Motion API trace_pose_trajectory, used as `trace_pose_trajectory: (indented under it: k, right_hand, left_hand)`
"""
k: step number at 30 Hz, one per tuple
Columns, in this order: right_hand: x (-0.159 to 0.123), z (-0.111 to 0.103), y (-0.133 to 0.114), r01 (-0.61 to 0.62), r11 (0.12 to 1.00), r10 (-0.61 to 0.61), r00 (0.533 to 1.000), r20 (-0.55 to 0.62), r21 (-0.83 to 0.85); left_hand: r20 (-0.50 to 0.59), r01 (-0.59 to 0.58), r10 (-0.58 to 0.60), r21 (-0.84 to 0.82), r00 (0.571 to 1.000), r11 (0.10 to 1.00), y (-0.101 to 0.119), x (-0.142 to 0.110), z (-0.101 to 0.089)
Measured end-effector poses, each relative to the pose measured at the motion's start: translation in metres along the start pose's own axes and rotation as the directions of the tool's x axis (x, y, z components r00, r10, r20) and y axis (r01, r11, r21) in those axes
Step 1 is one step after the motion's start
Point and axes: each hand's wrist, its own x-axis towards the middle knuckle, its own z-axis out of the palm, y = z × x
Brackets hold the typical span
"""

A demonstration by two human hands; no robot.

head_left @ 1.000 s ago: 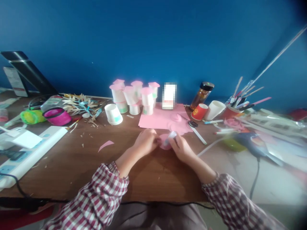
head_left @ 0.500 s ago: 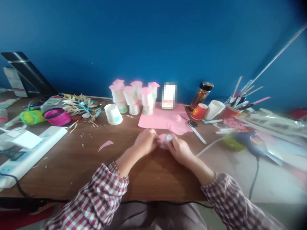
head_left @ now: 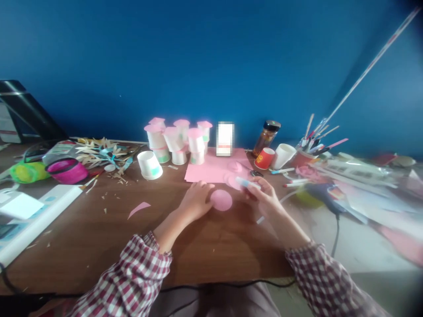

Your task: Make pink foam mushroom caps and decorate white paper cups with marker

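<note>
A round pink paper disc (head_left: 221, 200) is near the middle of the table, with the fingers of my left hand (head_left: 197, 200) closed at its left edge. My right hand (head_left: 266, 196), to the right of the disc, grips a pale blue-and-white glue stick (head_left: 245, 182). The stick points up and left, apart from the disc. Under that hand lies a small whitish piece (head_left: 261, 219), too blurred to name. Behind are pink paper sheets (head_left: 201, 172) with more cut rounds (head_left: 233, 179) on them and scissors (head_left: 256, 173) partly hidden by my right fingers.
Stacked white paper cups (head_left: 168, 140) with pink tops stand at the back, beside an upturned white cup (head_left: 150, 165). A power strip (head_left: 53, 207) and wood shavings (head_left: 105, 152) lie left. A red cup (head_left: 264, 158), a bottle (head_left: 267, 137) and a glue gun (head_left: 324, 196) are right.
My right hand has drawn away from the disc to the right with the glue stick, uncovering the disc. My left hand stays at its edge. The view has shifted slightly.
</note>
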Motion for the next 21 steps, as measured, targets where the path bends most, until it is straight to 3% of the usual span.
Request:
trace_pose_trajectory:
  k: [2, 4, 7, 9, 10, 17, 21]
  right_hand:
    - [0.008, -0.025, 0.002, 0.016, 0.980, -0.041, 0.992, -0.120, -0.199]
    - [0.017, -0.048, 0.004, 0.016, 0.870, -0.135, 0.969, -0.206, -0.492]
    - [0.027, -0.068, 0.005, -0.178, 0.539, -0.122, 0.951, -0.285, -0.824]
    - [0.032, -0.069, 0.004, -0.305, 0.339, -0.061, 0.937, -0.344, -0.890]
    - [0.034, -0.067, 0.004, -0.345, 0.279, -0.036, 0.929, -0.369, -0.896]
    - [0.042, -0.052, 0.002, -0.457, 0.105, 0.150, 0.886, -0.440, -0.883]
    - [0.042, -0.056, 0.002, -0.447, 0.084, 0.177, 0.886, -0.428, -0.891]
  left_hand:
    - [-0.005, -0.013, 0.013, 0.034, 1.000, 0.999, -0.001, -0.001, 0.001]
    - [0.011, -0.039, 0.038, 0.061, 0.999, 0.997, -0.001, -0.003, 0.002]
    - [0.023, -0.035, 0.033, 0.073, 0.999, 0.997, -0.002, -0.003, 0.002]
    - [0.019, -0.033, 0.032, 0.071, 0.999, 0.997, -0.002, -0.003, 0.002]
    - [0.014, -0.037, 0.037, 0.071, 0.999, 0.997, -0.001, -0.002, 0.003]
    - [-0.033, -0.034, 0.039, 0.126, 0.999, 0.991, -0.001, -0.003, 0.008]
    - [-0.046, -0.059, 0.066, 0.150, 0.997, 0.987, -0.003, -0.002, 0.009]
